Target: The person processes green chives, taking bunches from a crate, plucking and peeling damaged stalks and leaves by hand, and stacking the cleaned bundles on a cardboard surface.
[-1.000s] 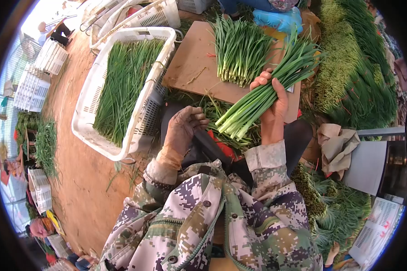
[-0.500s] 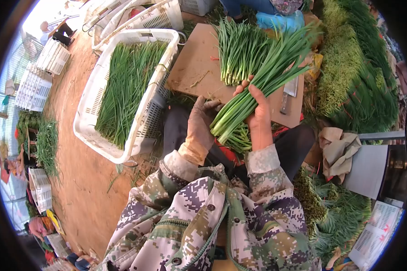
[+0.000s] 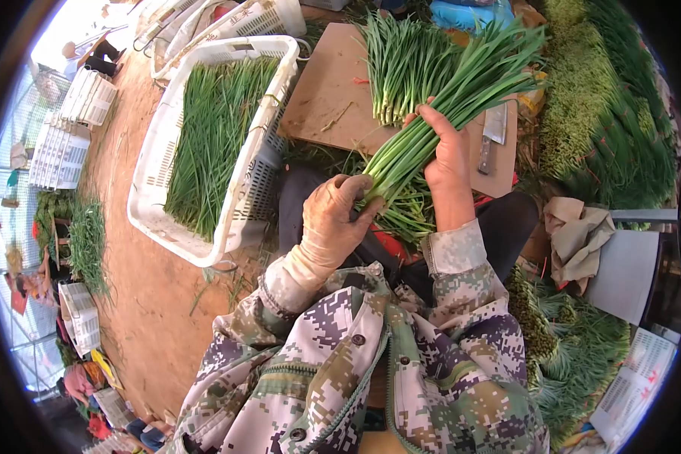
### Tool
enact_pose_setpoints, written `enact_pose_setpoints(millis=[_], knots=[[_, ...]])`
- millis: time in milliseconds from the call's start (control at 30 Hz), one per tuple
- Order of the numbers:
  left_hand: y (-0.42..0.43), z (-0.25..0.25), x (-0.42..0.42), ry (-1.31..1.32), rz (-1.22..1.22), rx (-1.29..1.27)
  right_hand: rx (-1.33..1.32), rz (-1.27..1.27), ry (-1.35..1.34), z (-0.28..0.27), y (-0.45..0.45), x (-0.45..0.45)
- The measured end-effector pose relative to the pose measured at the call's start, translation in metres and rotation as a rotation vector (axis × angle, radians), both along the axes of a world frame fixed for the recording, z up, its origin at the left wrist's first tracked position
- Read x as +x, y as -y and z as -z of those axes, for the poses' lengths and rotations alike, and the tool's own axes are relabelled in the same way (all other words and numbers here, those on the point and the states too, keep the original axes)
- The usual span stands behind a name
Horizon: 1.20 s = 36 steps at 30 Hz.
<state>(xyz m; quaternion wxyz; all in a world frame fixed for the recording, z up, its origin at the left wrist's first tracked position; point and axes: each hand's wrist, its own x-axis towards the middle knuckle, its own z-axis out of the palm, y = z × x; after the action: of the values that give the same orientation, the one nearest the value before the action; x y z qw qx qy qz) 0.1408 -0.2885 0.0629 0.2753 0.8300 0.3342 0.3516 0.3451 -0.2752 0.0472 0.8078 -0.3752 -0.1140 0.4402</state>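
Closest to me is the camouflage jacket [image 3: 356,363], both its sleeves reaching forward over dark-trousered knees [image 3: 516,225]. The gloved left hand [image 3: 331,216] has its thumb and fingers around the pale lower ends of a long bundle of green stalks [image 3: 465,98]. The bare right hand [image 3: 448,151] grips that bundle higher up, thumb along the top. So it's held slantwise above the lap, between the two hands, leaves pointing forward and right. Loose stalks [image 3: 408,212] lie beneath.

For room, there's a gap between the left sleeve and the white crate [image 3: 275,98], whose near corner sits left of the knees. The board's [image 3: 318,91] near edge runs just past the hands; its brown surface shows on the left, while a knife [image 3: 492,136] lies near the right edge.

The bundle itself looks fresh: whitish-green and tightly gathered at the base, deeper green higher up, the leaf tips fanning loosely. Behind it, another batch of stalks [image 3: 405,76] rests on the board. Farther right there's a big heap of greens [image 3: 567,113]; away left, stacked white crates [image 3: 57,155] stand on the brown floor [image 3: 144,318].
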Motion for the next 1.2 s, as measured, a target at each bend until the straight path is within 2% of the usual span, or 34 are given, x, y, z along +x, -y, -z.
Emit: enact_pose_setpoints(millis=[133, 200, 233, 367, 433, 467, 533, 567, 600, 700, 800, 867, 900, 933, 1000, 1100, 1200], knots=[[0.005, 0.012, 0.004, 0.013, -0.022, -0.109, -0.015, 0.034, 0.026, -0.004, -0.002, -0.001], [0.001, 0.027, 0.005, 0.297, -0.025, -0.536, -0.042, 0.078, 0.022, -0.007, -0.003, -0.004], [0.001, 0.028, 0.005, 0.388, -0.016, -0.612, -0.042, 0.077, 0.019, -0.007, -0.003, -0.004], [0.001, 0.034, 0.003, 0.328, -0.024, -0.468, -0.063, 0.105, -0.006, -0.008, -0.006, -0.005], [0.005, 0.027, 0.005, 0.514, -0.052, -0.571, -0.064, 0.133, -0.023, -0.006, -0.008, -0.003], [0.005, 0.023, 0.005, 0.513, -0.052, -0.569, -0.073, 0.143, -0.054, -0.005, -0.008, -0.001], [0.003, 0.015, 0.001, 0.682, -0.154, -0.727, -0.08, 0.151, -0.087, -0.005, -0.009, 0.001], [0.0, 0.013, -0.006, 0.608, -0.196, -0.642, -0.092, 0.14, -0.085, -0.005, -0.009, 0.002], [-0.006, 0.023, -0.011, 0.589, -0.22, -0.433, -0.104, 0.13, -0.082, -0.005, -0.009, 0.002], [-0.034, 0.009, -0.027, 0.3, -0.202, -0.252, -0.17, 0.091, -0.056, -0.002, -0.013, 0.002], [-0.058, -0.019, -0.019, 0.21, -0.028, -0.572, -0.22, -0.002, -0.001, -0.014, -0.015, -0.011], [-0.073, -0.016, -0.005, 0.206, 0.119, -0.769, -0.197, -0.142, 0.111, -0.021, -0.02, -0.023], [-0.08, -0.017, 0.004, 0.088, 0.18, -0.813, -0.187, -0.183, 0.143, -0.028, -0.021, -0.03], [-0.07, -0.027, 0.016, 0.136, 0.261, -0.941, -0.237, -0.15, 0.123, -0.036, -0.024, -0.041], [-0.059, -0.018, 0.024, 0.39, 0.36, -1.341, -0.268, -0.111, 0.384, -0.013, -0.04, -0.04], [-0.032, 0.006, 0.022, 0.429, 0.353, -1.496, -0.328, -0.252, 0.193, -0.013, -0.023, -0.052], [-0.018, 0.031, 0.007, 0.455, 0.284, -1.613, -0.389, -0.509, 0.273, 0.02, -0.019, -0.058]])
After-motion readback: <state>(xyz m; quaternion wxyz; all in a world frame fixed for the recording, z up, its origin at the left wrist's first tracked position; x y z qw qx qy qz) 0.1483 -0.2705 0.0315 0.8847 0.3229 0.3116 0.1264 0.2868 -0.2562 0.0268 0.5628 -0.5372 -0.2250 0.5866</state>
